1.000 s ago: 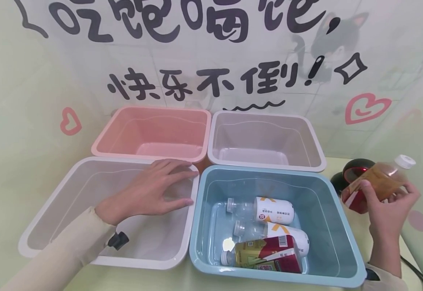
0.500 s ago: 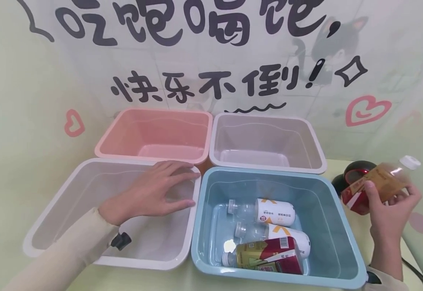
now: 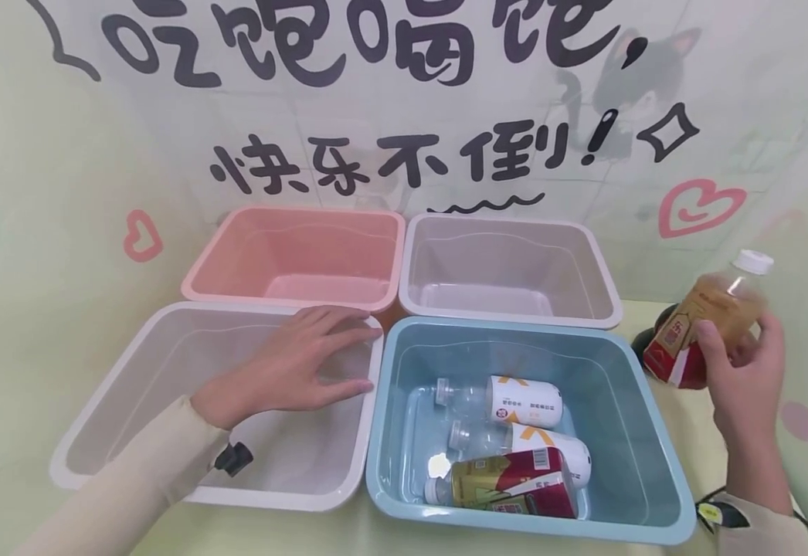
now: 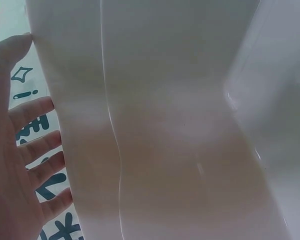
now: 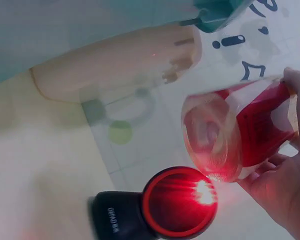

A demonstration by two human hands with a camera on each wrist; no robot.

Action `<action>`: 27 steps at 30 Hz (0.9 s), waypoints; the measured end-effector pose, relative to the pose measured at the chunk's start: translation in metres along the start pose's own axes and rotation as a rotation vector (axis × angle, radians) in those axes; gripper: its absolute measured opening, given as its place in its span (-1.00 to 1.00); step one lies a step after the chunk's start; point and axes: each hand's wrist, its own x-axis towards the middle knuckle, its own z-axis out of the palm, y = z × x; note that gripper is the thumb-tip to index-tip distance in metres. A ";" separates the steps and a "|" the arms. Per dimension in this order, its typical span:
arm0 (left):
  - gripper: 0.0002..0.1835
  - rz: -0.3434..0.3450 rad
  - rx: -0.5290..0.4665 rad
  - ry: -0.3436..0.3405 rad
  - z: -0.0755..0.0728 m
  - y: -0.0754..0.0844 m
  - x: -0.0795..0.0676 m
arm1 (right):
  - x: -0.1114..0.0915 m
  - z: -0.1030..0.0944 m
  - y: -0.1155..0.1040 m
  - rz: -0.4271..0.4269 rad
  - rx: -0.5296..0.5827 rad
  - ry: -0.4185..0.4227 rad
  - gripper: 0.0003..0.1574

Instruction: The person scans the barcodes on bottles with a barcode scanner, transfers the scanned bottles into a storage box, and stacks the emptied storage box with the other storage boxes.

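My right hand (image 3: 748,378) holds a drink bottle (image 3: 703,324) with a white cap and a red and gold label, tilted in the air right of the blue bin. In the right wrist view the bottle's clear base (image 5: 210,135) faces a black scanner (image 5: 177,202) that glows red. My left hand (image 3: 293,363) rests with spread fingers over the white bin's right rim; the left wrist view shows its fingertips (image 4: 47,104) at the rim. Inside the blue bin (image 3: 668,455) lie two clear bottles with white labels (image 3: 525,401) and one red and gold bottle (image 3: 515,483).
Behind stand a pink bin (image 3: 293,255) and a greyish bin (image 3: 508,266). The white bin (image 3: 272,471) is at front left, side by side with the blue one. A cable (image 3: 803,525) runs along the right. A wall sheet with large black characters (image 3: 404,162) closes off the back.
My right hand has lifted the bottle up and slightly left, away from the scanner in the head view, and the bottle stands more upright. The left hand stays in place on the rim.
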 end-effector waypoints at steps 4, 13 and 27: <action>-0.28 0.004 -0.003 0.008 -0.002 -0.002 0.000 | 0.008 0.003 -0.017 -0.082 -0.277 -0.129 -0.18; -0.25 -0.027 -0.002 -0.028 -0.004 0.003 -0.003 | 0.020 0.016 -0.042 -0.367 -0.438 -0.394 -0.09; -0.26 -0.018 0.000 -0.014 0.000 0.001 -0.004 | 0.035 0.056 -0.081 -0.443 -0.584 -0.569 -0.10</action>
